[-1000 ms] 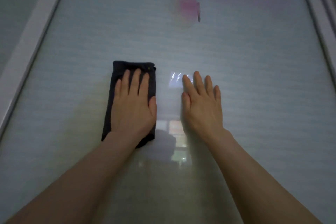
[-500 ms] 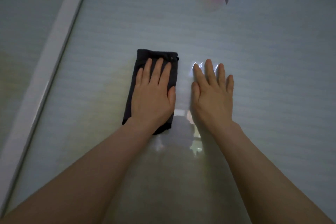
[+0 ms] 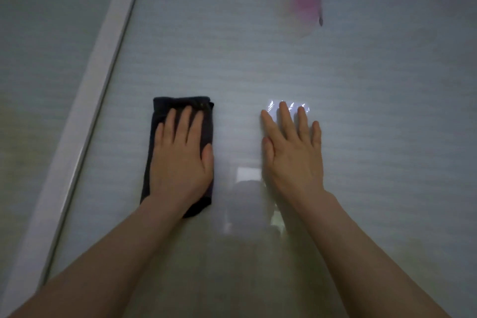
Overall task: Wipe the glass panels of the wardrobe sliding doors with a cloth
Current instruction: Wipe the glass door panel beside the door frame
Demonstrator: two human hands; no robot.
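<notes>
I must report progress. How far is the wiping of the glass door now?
Done: cannot be judged; the glass panel shows no clear wiped area. In hand: the left hand presses the dark cloth flat on it, beside the white frame; the right hand rests bare. Left: the panel above, around the pink mark.

**What you can't really make out here**

The left hand (image 3: pixel 180 155) covers most of the dark cloth (image 3: pixel 157 121), so its middle is hidden. Both forearms run off the bottom edge. The pink blotch (image 3: pixel 304 5) behind the frosted glass panel (image 3: pixel 232 59) is too blurry to identify. The white frame strip (image 3: pixel 85 100) gets cut off at the top and bottom.
</notes>
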